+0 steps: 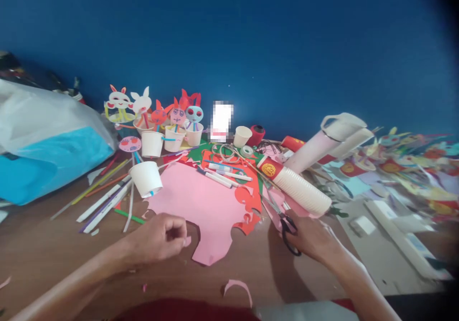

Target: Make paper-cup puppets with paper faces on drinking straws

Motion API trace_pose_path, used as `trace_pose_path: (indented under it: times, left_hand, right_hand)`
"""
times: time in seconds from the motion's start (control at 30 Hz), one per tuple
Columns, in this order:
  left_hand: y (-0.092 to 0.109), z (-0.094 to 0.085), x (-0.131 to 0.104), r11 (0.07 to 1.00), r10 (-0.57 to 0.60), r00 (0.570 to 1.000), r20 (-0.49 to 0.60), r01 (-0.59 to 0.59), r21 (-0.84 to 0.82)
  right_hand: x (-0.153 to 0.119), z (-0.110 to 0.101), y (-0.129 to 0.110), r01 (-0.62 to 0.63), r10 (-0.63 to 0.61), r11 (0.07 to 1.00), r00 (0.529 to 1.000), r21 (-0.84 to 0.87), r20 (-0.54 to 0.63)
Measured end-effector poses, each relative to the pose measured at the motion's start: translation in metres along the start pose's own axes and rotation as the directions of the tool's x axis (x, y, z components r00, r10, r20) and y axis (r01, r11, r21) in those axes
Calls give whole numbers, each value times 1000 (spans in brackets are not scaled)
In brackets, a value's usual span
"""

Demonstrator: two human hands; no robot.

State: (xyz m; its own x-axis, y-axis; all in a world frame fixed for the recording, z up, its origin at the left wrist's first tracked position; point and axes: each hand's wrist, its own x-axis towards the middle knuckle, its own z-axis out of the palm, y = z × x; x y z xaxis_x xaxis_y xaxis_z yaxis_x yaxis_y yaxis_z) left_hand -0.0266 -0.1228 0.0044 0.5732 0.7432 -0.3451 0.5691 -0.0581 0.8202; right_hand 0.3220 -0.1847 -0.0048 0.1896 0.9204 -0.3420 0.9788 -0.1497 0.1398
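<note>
- Surface (43,254) of brown wood fills the head view, backed by a deep blue wall (251,34).
- Left hand (161,237) rests near the front edge, fingers curled into a closed grip pinching a small pink scrap (187,240) just beside the big pink paper sheet (201,201).
- Right hand (311,237) has its grip closed through the black handles of the scissors (283,216), blades pointing up and away over the coloured paper.
- Sleeve of stacked paper cups (301,187) lies tilted just beyond the scissors.
- Loose white cup (146,178) lies tipped on its side, left of the pink sheet, among straws and sticks (103,197).
- Row of cup bunnies (161,120) stands against the wall.
- White-and-blue plastic bag (46,144) bulks at far left.
- Curled pink offcut (236,287) lies at the near edge.
</note>
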Motion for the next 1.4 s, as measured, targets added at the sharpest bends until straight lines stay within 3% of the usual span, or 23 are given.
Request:
trace_pose_path:
  times: [0.13, 0.27, 0.4, 0.57, 0.73, 0.87, 0.93, 1.0, 1.1, 1.2, 1.3, 1.4]
  left_hand:
    - [-13, 9, -8, 964, -1, 998, -58, 16, 265]
    - [-22, 17, -4, 869, -42, 985, -170, 120, 479]
    - [-18, 34, 0, 826, -31, 983, -182, 128, 549]
    - [-13, 54, 5, 787, 37, 984, -176, 80, 612]
    - [-12, 56, 4, 818, 68, 984, -162, 38, 573]
    - [-13, 49, 6, 913, 26, 965, -259, 83, 399]
    - [-15, 46, 9, 980, -42, 965, -259, 90, 177]
    - [-15, 45, 14, 985, -128, 966, -224, 97, -143]
    - [-12, 50, 21, 789, -241, 967, -87, 143, -598]
    - [-7, 54, 28, 587, -254, 967, 32, 181, -789]
    - [3, 47, 32, 546, -234, 972, 34, 161, -822]
    - [22, 29, 31, 556, -208, 978, 27, 141, -819]
  right_hand:
    - [9, -2, -8, 27, -27, 999, 1000, -40, -10]
    - [14, -9, -14, 26, -26, 999, 999, -41, -22]
    - [9, -16, -1, 22, -22, 997, 1000, 71, -11]
    - [-8, -23, 21, 105, -104, 955, 994, 279, -18]
    - [-14, -39, 9, 204, -212, 885, 977, 418, -27]
    - [2, -58, -20, 336, -365, 744, 928, 577, -70]
    - [17, -67, -33, 397, -382, 694, 910, 601, -159]
    - [37, -73, -46, 472, -392, 648, 880, 598, -269]
    - [69, -79, -61, 541, -413, 604, 840, 585, -351]
    - [95, -78, -72, 572, -436, 558, 818, 601, -374]
    - [109, -74, -74, 571, -467, 513, 812, 640, -350]
    - [116, -67, -69, 545, -474, 497, 822, 676, -314]
